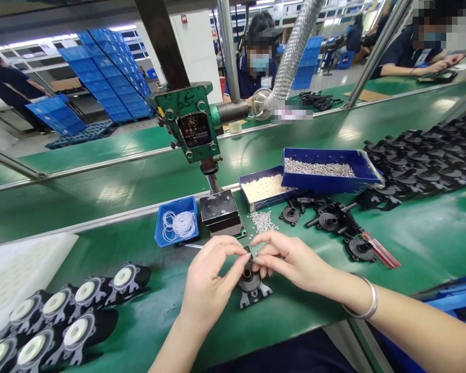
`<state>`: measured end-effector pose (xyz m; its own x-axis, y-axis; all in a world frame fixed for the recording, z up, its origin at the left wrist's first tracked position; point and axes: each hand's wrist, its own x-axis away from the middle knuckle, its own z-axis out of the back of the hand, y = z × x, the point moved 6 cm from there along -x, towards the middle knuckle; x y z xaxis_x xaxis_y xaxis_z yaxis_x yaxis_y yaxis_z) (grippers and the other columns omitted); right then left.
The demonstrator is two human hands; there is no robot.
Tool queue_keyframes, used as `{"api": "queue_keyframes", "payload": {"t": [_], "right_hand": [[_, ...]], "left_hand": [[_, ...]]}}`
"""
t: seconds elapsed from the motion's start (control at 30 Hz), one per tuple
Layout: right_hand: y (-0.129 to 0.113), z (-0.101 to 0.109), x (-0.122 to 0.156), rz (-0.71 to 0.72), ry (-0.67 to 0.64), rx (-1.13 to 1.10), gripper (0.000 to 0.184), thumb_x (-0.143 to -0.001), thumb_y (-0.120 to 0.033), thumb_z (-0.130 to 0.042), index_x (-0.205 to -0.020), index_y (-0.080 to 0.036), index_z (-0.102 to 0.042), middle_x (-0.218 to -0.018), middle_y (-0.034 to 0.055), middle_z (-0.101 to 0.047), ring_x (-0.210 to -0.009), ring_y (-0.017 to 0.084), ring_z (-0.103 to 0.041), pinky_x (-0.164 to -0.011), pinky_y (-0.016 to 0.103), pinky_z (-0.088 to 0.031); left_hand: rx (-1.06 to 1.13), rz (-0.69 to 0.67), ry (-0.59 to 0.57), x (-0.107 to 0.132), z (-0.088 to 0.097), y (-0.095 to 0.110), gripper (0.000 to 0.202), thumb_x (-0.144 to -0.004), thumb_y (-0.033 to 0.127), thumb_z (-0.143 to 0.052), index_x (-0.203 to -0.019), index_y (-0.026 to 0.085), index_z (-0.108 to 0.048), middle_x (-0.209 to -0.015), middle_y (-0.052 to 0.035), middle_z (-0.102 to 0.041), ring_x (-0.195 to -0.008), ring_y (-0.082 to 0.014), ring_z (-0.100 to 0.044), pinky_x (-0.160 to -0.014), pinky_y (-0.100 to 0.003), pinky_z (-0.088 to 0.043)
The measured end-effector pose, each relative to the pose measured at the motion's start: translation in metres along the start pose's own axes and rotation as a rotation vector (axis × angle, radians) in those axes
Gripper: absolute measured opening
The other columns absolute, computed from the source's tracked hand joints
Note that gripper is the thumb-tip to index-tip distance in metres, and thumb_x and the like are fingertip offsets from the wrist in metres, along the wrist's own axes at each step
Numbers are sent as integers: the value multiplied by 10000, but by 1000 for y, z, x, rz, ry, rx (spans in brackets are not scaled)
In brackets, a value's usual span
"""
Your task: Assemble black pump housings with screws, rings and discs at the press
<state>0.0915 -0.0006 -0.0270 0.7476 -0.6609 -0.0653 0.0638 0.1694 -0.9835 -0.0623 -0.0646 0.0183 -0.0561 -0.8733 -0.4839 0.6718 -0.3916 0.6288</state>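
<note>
My left hand [220,272] and my right hand [281,256] meet over a black plastic pump housing [250,284] that lies on the green bench. Thumb and forefinger of each hand are pinched together close to the housing's upright spout. Whatever is between the fingertips is too small to make out. Just beyond my fingers lies a scatter of tiny white rings [263,221]. Behind the left hand stands a small press with a black block [220,210] at its base. A blue tray of white rubber rings [177,223] sits beside that block.
Blue bins of small metal pins [318,168] and cream-coloured pieces [267,187] stand behind. Black housings [419,155] fill the right, near a red-handled screwdriver [381,249]. Assembled units with white discs [75,331] line the left. A masked person [258,62] sits across the bench.
</note>
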Motion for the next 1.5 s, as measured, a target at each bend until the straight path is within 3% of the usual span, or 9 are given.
{"api": "queue_keyframes", "payload": {"t": [0.13,0.4,0.6,0.83,1.0,1.1,1.23,1.33,1.5], "right_hand": [[17,11,-3,-78,131,-34,171,-928,-346,-647,-882,-207,-558,-826,8,-720,-784,161,-687,-752,299,-532],[38,-4,4,16,144,58,199,-907,-310,-684,-781,-200,-575,-961,31,-628,-882,161,-603,-746,287,-497],[29,-10,14,265,152,309,120,-976,-255,-586,-870,-203,-566,-960,47,-620,-907,161,-604,-821,315,-518],[29,-19,38,582,32,838,188,-989,-164,-505,-1139,-160,-618,-1129,152,-680,-1011,232,-654,-851,390,-564],[36,-17,49,585,-3,893,320,-974,-139,-489,-1285,-139,-566,-1113,157,-700,-1001,239,-667,-822,387,-578],[31,-7,53,508,134,841,384,-964,-145,-508,-1348,-163,-508,-1238,156,-643,-1119,237,-626,-922,388,-553],[12,-11,57,525,142,861,424,-950,-211,-542,-1372,-221,-497,-1288,160,-577,-1159,265,-578,-935,417,-524],[3,-30,56,508,-2,971,439,-955,-395,-558,-1370,-252,-524,-1343,154,-552,-1077,291,-579,-873,441,-516],[17,-47,54,459,33,1122,658,-902,-696,-460,-1353,-225,-543,-1393,132,-537,-873,230,-575,-719,370,-509]], "left_hand": [[-134,18,-35,17,8,-2,104,-894,156,-661,-937,250,-664,-1219,-60,-609,-1163,-204,-582,-958,-353,-472],[-315,-135,-169,54,-20,5,167,-894,113,-626,-911,270,-682,-1357,-85,-579,-1425,-317,-381,-1131,-608,-265],[-356,-111,-175,57,-24,-1,156,-899,129,-627,-923,267,-694,-1377,-93,-594,-1443,-326,-370,-1120,-608,-289],[-455,-373,-128,67,-29,14,123,-882,137,-674,-964,226,-698,-1312,-92,-679,-1375,-283,-490,-1180,-530,-230],[-457,-472,-119,78,-33,11,184,-857,119,-712,-1019,203,-693,-1248,-100,-712,-1267,-243,-597,-1200,-473,-224],[-411,-349,-61,78,-23,-3,389,-813,208,-778,-1176,239,-641,-1341,-147,-622,-1262,-292,-587,-1115,-502,-364],[-210,67,-134,82,-21,-38,876,-782,346,-798,-1498,219,-308,-1317,-195,-591,-1059,-275,-672,-867,-426,-578],[1,231,-239,99,-45,-50,926,-854,261,-697,-1569,253,-109,-1276,-152,-638,-781,-176,-710,-747,-348,-626],[121,217,-110,115,-89,-45,1033,-809,341,-736,-1585,328,-55,-1308,-116,-649,-952,-287,-751,-786,-412,-657]]}}
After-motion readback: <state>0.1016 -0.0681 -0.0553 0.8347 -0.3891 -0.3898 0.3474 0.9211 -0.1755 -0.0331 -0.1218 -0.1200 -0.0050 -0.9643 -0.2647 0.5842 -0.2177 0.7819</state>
